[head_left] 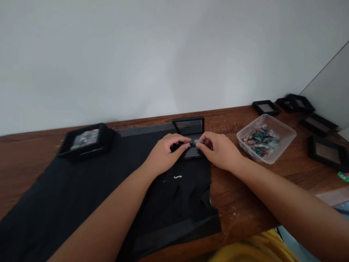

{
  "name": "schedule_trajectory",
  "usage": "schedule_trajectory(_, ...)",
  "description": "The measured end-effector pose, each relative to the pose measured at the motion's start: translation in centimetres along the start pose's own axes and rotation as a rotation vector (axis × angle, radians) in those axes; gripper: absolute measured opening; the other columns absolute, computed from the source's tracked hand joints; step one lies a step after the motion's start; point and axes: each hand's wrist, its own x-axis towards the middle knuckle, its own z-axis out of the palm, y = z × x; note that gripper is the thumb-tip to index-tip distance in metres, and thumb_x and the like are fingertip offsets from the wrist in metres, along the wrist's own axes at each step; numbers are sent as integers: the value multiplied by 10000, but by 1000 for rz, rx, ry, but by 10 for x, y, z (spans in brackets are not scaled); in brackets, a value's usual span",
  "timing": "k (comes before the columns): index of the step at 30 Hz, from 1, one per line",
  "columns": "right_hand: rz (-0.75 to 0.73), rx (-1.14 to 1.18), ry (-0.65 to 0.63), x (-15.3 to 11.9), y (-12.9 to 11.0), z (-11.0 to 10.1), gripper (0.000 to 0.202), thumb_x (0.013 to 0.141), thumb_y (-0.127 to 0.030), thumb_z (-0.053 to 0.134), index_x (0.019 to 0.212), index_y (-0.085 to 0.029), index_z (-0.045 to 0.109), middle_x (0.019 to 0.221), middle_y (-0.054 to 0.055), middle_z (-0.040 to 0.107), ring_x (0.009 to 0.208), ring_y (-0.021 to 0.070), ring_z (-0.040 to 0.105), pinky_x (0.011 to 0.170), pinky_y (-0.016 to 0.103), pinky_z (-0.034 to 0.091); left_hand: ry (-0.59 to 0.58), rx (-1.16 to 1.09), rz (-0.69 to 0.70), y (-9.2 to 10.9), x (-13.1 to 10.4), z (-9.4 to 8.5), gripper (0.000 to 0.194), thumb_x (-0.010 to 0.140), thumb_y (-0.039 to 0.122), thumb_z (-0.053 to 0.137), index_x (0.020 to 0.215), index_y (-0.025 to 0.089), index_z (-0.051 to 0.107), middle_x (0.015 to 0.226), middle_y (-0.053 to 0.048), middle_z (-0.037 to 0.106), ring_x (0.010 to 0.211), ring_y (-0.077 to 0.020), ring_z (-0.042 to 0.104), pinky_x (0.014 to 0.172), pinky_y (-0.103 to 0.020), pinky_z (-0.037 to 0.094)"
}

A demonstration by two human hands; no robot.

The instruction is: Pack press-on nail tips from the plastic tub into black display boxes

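A small black frame box [194, 153] lies on the black cloth [109, 174] with its windowed lid [189, 127] standing up at the back. Over its base, my right hand [218, 147] pinches a small, clear, shiny packet [197, 141] between thumb and fingertips. My left hand [167, 151] is just to the left, thumb and fingers closed at the box. Whether it grips the same packet or another small piece is too small to tell. Both hands partly cover the box's sides.
To the right stands a clear plastic tub [285, 140] of small colourful wrapped packets [261, 140]. Black frame boxes [265, 107] lie along the right of the wooden table. At left sits a black box [81, 143] with packets in its window. A white scrap [177, 177] lies on the cloth.
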Motion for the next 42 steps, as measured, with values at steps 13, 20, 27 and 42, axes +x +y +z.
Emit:
schedule_trajectory(13,38,-34,11,-1,-3,-5,50,917,-216,706,963,-198,711,782,-10,707,682,144,583,634,267,360,-12,129,-13,-7,-5,-20,368,896,555,634,1072,260,765,1114,-71,734,1063,-275,650,978,-452,528)
schedule_trajectory(20,26,-36,8,1,-1,-5,71,924,-221,697,963,-189,748,806,19,734,693,155,603,651,275,393,-36,119,-29,-5,-3,-22,360,902,588,607,917,276,787,971,-49,752,916,-248,666,886,-409,533)
schedule_trajectory(27,23,-43,-1,0,-2,-3,90,923,-237,696,966,-200,767,839,34,757,719,169,630,663,280,410,-39,120,-57,-2,-4,-22,353,892,587,604,856,283,779,909,-41,765,871,-245,664,795,-366,516)
schedule_trajectory(42,14,-56,-9,1,0,-2,137,936,-205,665,1023,-200,772,816,27,740,686,161,597,650,274,385,-105,90,15,-8,-4,-23,340,930,524,544,961,291,791,1019,-61,778,998,-277,673,963,-463,501)
